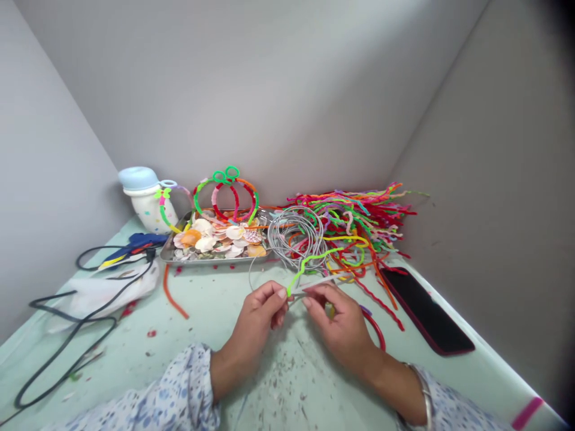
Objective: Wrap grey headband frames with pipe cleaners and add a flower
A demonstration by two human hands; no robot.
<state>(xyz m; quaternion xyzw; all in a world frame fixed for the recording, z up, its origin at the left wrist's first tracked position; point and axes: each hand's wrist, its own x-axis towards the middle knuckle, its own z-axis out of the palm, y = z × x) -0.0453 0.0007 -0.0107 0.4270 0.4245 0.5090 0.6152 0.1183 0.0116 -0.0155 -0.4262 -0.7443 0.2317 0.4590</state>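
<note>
Near the middle of the table, my left hand (265, 305) pinches one end of a lime green fuzzy stem (309, 258) together with a thin grey strip. The stem bends up and to the right, toward the colourful pile. My right hand (336, 314) is just to the right, its thumb and forefinger closed around the pale grey strip (321, 281), which points up to the right. A coil of grey wire (297, 236) lies just beyond both hands. Part of a red ring (375, 328) shows beside my right hand.
A metal tray (215, 261) of shells has fuzzy rings (257, 200) standing on it. To its left are a white bottle (150, 209), blue-handled tool (141, 240), plastic bag (108, 293) and black cable (67, 341). Many fuzzy stems (359, 209) lie back right, near a black phone (426, 311).
</note>
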